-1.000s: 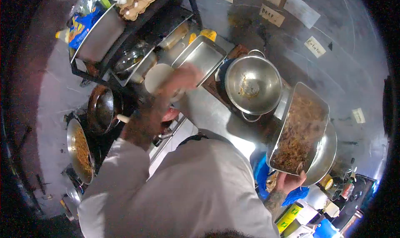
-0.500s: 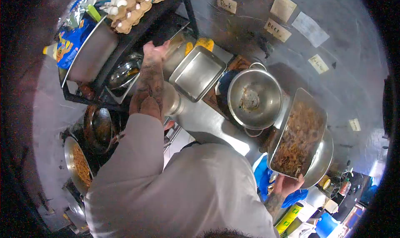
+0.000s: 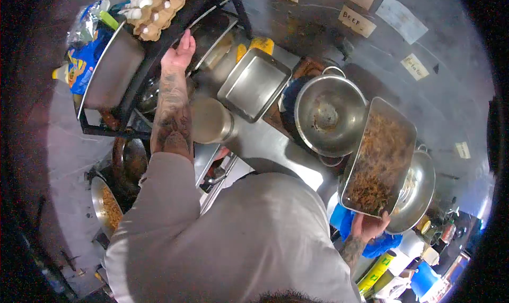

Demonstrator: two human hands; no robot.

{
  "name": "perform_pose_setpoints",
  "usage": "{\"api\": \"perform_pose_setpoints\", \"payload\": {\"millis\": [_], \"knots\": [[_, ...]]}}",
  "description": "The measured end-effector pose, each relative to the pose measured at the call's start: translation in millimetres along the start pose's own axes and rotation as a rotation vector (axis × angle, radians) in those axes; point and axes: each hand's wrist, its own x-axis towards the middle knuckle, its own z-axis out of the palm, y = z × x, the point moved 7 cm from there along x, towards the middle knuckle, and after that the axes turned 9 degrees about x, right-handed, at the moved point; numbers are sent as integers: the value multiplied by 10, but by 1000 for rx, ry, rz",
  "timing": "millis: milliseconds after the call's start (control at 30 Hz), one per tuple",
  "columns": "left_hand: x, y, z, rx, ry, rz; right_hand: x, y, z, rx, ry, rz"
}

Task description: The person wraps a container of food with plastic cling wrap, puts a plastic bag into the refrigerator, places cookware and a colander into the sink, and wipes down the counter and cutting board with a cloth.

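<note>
My right hand (image 3: 370, 226) grips the near end of a rectangular metal pan (image 3: 411, 168) of shredded brown cooked meat (image 3: 379, 160). The pan is tilted and overlaps the rim of a steel colander-like bowl with two handles (image 3: 331, 115). At upper left, my left hand (image 3: 179, 53) reaches to the dark shelf rack, palm up and fingers stretched out, holding nothing. Beside its fingertips are the rims of metal pans (image 3: 214, 44) on the rack. A shallow rectangular steel tray (image 3: 254, 85) lies on the counter between my two hands.
Egg cartons (image 3: 159, 11) and a large metal pan (image 3: 114, 72) sit atop the rack. A round steel container (image 3: 211, 120) stands by my left forearm. Another wide steel bowl (image 3: 419, 191) is at right. A wok of brown food (image 3: 108, 207) is at lower left. Labels mark the wall.
My left hand has moved left and up, away from the pan edge at the rack, and its fingers have straightened. My right hand still holds the meat pan, which has shifted slightly.
</note>
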Motion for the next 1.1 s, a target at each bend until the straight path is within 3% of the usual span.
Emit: {"api": "perform_pose_setpoints", "payload": {"millis": [133,333,367,433,500,667,933,1067,1100], "knots": [[-153,-40,88,-11,-92,7,-32,85,147,22,0,43],[-130,-169,-83,14,24,33,31,77,185,37,-45,46],[-124,-415,-204,-31,68,-192,39,66,173,39,-43,46],[-355,-854,-300,87,54,-380,61,60,202,34,-49,56],[-407,-1068,-319,252,-6,-335,85,82,238,42,-34,52],[354,-1148,-1066,-25,476,-32,51,71,325,6,-42,32],[398,-851,-1127,-39,384,87,-10,3,183,-12,-28,18],[556,-649,-1121,49,160,214,-15,41,212,-12,1,3],[578,-678,-1142,11,233,203,-32,74,279,-25,-63,43]]}}
